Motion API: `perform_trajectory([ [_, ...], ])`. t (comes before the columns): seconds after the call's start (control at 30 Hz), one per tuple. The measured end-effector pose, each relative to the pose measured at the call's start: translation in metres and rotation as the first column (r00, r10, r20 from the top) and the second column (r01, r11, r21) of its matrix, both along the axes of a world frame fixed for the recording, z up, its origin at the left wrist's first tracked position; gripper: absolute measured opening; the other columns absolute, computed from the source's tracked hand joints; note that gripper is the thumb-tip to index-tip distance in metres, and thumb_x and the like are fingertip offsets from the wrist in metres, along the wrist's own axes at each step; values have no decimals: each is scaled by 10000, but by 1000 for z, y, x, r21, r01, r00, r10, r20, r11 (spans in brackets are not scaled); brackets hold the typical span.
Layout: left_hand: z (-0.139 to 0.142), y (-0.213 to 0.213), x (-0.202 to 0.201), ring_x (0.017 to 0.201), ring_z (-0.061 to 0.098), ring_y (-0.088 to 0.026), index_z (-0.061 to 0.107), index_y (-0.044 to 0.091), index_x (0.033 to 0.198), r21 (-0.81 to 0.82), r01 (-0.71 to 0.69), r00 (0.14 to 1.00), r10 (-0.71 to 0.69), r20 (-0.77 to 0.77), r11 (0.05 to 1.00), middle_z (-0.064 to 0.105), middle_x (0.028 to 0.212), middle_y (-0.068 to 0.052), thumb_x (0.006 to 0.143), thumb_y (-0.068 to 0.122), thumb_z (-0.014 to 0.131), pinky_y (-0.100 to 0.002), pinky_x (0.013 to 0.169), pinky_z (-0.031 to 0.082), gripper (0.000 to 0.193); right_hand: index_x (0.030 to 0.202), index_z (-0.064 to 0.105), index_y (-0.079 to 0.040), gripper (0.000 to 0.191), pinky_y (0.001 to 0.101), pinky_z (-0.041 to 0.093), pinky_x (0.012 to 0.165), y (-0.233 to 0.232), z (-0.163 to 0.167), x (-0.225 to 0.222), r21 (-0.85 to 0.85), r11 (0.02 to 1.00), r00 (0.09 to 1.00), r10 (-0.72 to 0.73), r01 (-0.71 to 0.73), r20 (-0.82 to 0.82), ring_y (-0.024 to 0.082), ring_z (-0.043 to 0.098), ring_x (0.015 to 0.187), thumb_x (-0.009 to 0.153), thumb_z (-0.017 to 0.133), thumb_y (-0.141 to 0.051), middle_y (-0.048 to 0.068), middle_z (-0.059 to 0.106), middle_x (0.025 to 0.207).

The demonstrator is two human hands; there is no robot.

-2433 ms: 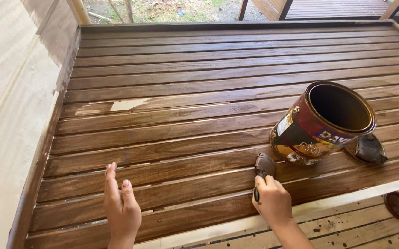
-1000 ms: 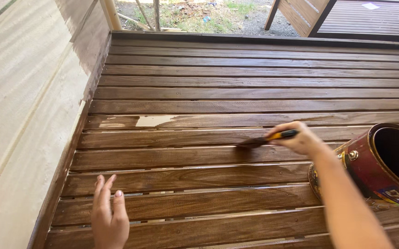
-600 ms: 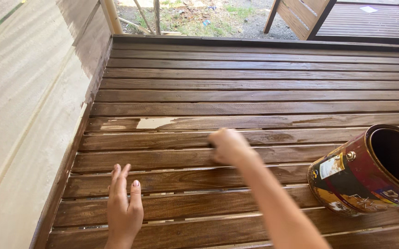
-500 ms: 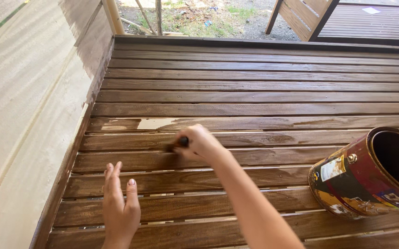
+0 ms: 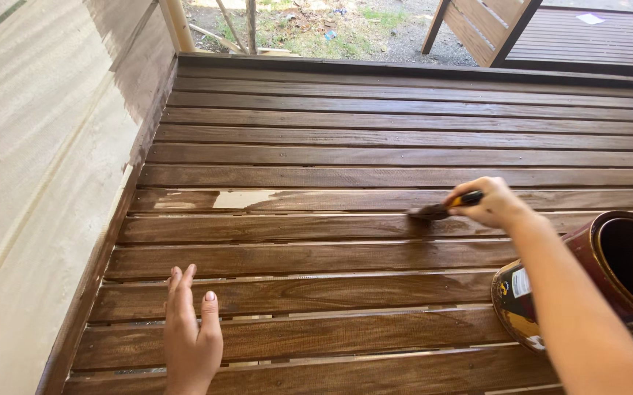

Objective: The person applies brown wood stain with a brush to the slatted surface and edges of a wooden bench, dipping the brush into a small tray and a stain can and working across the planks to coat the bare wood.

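Wood everywhere: pale unstained wall (image 5: 31, 183) far left, then dark-stained slatted deck (image 5: 346, 146) filling the view. Left hand (image 5: 191, 338) lies flat on a near slat, palm down, fingers together and straight, holding nothing. Further up and just right of it, a bare patch (image 5: 240, 198) shows on one slat, unstained, pale against the brown. Right of centre, brush (image 5: 433, 212) has its bristles down on the slat just below the patch's slat, well right of the patch. Right hand (image 5: 486, 203) has fingers pinched round the yellow handle, arm coming in from lower right. Stain can (image 5: 594, 281) sits at the right edge, tilted toward the camera, mouth open, partly hidden behind the forearm. Can't see the liquid level. Risks, my read: the can is tilted and right beside the working forearm, so an elbow bump could tip it and flood the slats. Left palm is on stained wood; if that slat is wet it will print the finish and stain the hand, can't tell wetness from here. Gaps between slats could let an overloaded brush drip through. Bare patch is off the brush's current line, easy to skip. Stain wandering onto the pale wall would show badly.
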State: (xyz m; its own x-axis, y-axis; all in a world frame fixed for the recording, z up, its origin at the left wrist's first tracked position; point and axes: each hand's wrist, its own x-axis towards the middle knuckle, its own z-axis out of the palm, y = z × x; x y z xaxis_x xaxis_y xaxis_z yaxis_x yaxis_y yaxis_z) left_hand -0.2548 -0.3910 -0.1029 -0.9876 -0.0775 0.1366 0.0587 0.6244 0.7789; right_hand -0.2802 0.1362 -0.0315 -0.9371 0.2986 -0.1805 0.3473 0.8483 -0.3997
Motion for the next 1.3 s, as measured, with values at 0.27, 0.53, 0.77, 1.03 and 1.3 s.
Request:
perform_trajectory([
  [0.27,7,9,6,1523,220,-357,402,72,1498,25,25,1000,-25,-13,999,271,1632,-205,970,302,434,-518,1181,230,576,1122,727,-208,290,363,605,846,-182,3,-55,355,881,944,243,-311,223,212,723,907,857,728,-90,54,747,1049],
  [0.53,25,-19,4,1519,255,-338,421,91,1493,-29,-81,996,80,-24,996,288,1641,-174,955,300,442,-523,1185,242,578,995,807,-121,171,306,632,752,-370,-6,-134,-80,778,727,538,-623,-428,171,742,804,831,770,-86,112,794,959],
  [0.77,18,-24,-1,1520,247,-343,414,78,1497,-40,-49,998,48,-34,998,290,1639,-178,965,325,443,-513,1194,230,588,1024,810,-239,209,249,592,697,-248,-14,-97,-379,888,959,193,-261,-209,110,667,755,826,820,-173,10,797,973],
  [1.03,9,-16,-14,1523,224,-353,398,68,1500,1,-12,999,12,-44,1000,284,1628,-199,973,328,426,-503,1199,221,588,1051,813,-288,242,293,503,425,-33,5,-13,-147,985,996,-89,86,-20,156,553,516,821,793,-214,97,793,859],
  [1.3,2,-24,-20,1519,249,-334,402,71,1503,-8,3,998,-3,-69,1000,304,1620,-187,970,339,439,-502,1215,199,598,921,735,-36,68,257,579,532,-91,-47,-27,399,905,856,86,146,-510,162,699,619,906,672,-57,138,741,790],
])
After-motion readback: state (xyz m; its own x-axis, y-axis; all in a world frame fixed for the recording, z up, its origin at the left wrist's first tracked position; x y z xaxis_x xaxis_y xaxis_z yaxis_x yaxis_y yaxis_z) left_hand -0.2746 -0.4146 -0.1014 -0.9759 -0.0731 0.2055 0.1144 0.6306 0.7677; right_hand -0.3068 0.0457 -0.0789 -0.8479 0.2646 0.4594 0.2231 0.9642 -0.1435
